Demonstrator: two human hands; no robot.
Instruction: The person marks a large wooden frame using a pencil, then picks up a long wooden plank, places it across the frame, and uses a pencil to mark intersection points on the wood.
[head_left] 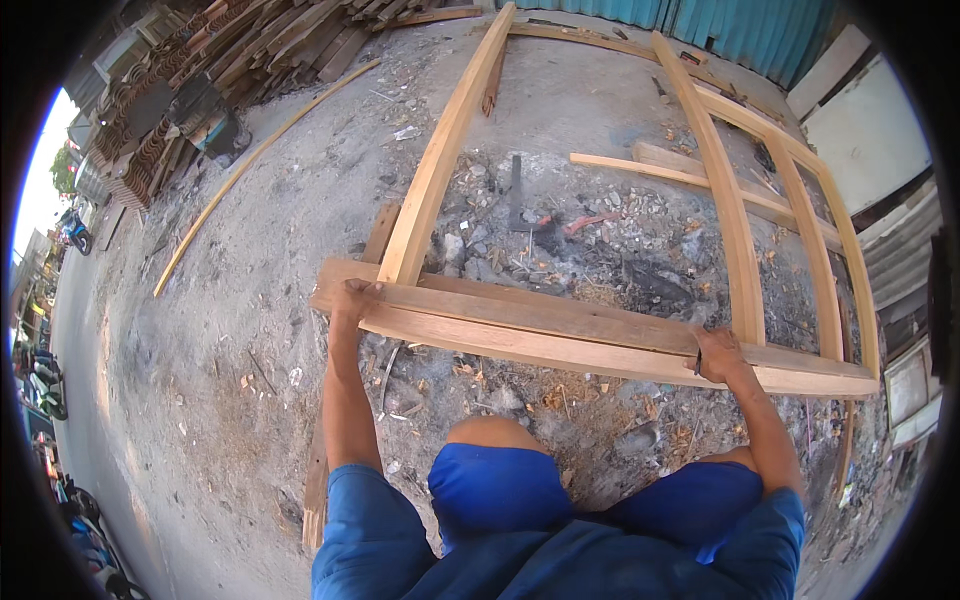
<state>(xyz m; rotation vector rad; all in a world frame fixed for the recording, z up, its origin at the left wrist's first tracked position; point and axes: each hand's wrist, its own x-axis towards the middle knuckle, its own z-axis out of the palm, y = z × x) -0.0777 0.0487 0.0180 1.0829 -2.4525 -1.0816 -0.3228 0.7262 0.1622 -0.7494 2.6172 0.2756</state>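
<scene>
A long brown wooden plank lies along the near beam of a pale timber frame. Near its left end, my left hand is closed over the plank, close to where a lengthwise beam meets the near side. Farther right, my right hand grips the plank and the near beam's edge, its fingers partly hidden. A small dark thing shows at those fingers, too small to name. Beyond that hand, more timber bars run away from me to the far side.
A dark metal carpenter's square rests on the rubble inside the frame. To the left a long thin strip of wood lies on the ground. Stacked planks and roof tiles stand far left. A blue corrugated sheet closes off the back.
</scene>
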